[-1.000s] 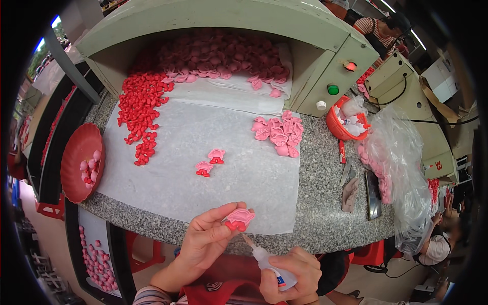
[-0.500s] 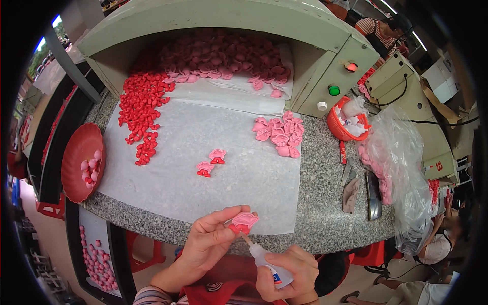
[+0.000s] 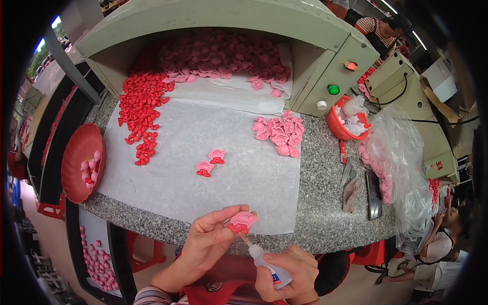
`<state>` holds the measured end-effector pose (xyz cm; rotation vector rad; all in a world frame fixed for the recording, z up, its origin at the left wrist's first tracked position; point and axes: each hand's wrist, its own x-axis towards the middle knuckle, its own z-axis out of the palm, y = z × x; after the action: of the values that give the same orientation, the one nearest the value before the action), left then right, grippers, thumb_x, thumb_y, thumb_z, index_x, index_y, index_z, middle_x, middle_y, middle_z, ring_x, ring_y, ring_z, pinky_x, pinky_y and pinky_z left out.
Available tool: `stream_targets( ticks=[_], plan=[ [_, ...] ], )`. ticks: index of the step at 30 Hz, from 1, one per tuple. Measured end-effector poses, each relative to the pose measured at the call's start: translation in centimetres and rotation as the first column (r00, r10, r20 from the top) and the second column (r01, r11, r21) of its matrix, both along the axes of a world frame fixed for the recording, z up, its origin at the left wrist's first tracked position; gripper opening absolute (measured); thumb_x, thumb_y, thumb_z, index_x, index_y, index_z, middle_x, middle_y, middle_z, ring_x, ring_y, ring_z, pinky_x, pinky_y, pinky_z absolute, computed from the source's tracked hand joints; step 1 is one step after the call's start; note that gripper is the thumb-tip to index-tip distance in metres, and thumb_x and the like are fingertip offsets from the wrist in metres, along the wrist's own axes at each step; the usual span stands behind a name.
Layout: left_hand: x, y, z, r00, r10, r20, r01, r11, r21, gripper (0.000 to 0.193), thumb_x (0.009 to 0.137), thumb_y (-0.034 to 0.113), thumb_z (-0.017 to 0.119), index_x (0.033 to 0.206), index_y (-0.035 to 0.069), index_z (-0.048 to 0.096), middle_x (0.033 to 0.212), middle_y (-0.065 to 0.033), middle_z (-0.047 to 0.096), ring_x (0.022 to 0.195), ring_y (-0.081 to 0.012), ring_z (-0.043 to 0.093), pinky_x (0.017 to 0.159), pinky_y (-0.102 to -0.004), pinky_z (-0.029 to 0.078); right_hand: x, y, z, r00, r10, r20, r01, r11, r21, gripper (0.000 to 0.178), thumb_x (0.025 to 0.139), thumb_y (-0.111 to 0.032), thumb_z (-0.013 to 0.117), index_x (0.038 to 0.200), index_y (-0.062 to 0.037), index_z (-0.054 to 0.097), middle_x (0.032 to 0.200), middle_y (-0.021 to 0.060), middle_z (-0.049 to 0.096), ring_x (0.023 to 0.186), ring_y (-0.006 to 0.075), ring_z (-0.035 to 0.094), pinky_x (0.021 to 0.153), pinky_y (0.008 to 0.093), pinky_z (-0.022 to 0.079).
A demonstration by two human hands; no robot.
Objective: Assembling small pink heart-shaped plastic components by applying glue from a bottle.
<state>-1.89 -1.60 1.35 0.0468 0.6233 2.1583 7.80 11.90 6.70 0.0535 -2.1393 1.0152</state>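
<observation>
Between thumb and fingers, my left hand (image 3: 208, 239) pinches a small pink and red figure piece (image 3: 243, 222) above the near table edge. My right hand (image 3: 290, 274) is wrapped round a white glue bottle (image 3: 262, 258), tilted so its narrow nozzle touches or nearly touches the red lower part of the piece. On the white sheet (image 3: 168, 188) beyond, two similar pink pieces with red feet (image 3: 210, 161) lie close together. A heap of loose red parts (image 3: 145, 112) spreads at the left of the sheet, and a cluster of pink parts (image 3: 280, 133) lies at its right.
A pale green box (image 3: 325, 76) with an open front stands behind, full of pink parts. At left is a red bowl (image 3: 71, 168) with a few pieces. An orange basket of bottles (image 3: 335, 127), a phone (image 3: 373, 195) and a plastic bag (image 3: 401, 168) are at right.
My hands, the pink and red piece and the glue bottle stay almost in place. A seated person at the far right has shifted a leg.
</observation>
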Motion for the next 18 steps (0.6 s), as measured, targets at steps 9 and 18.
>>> stream_targets(
  ticks=[9,18],
  plan=[
    [0.0,0.5,-0.1,1.0,0.003,0.003,-0.003,1.0,-0.008,0.04,0.077,-0.004,0.057,0.117,0.001,0.052,0.123,-0.0186,0.048,0.118,-0.0357,0.043,0.097,-0.0405,0.042,0.9,0.3,-0.4,0.998,-0.057,0.015,0.057,0.998,-0.012,0.029,0.06,-0.002,0.066,0.088,0.0008,0.059,0.061,0.0056,0.059,0.039,0.0129,0.046,0.037,0.0221,0.037],
    [0.0,0.3,-0.3,0.998,0.058,-0.001,-0.058,0.998,0.034,0.04,0.081,-0.006,0.051,0.12,-0.001,0.049,0.124,-0.0189,0.048,0.117,-0.0359,0.044,0.096,-0.0411,0.043,-0.8,10.9,-6.1,0.808,-0.491,0.325,0.584,0.601,-0.545,0.025,0.077,-0.003,0.062,0.101,0.0047,0.058,0.089,0.0059,0.061,0.073,0.011,0.057,0.067,0.0241,0.046]
  ],
)
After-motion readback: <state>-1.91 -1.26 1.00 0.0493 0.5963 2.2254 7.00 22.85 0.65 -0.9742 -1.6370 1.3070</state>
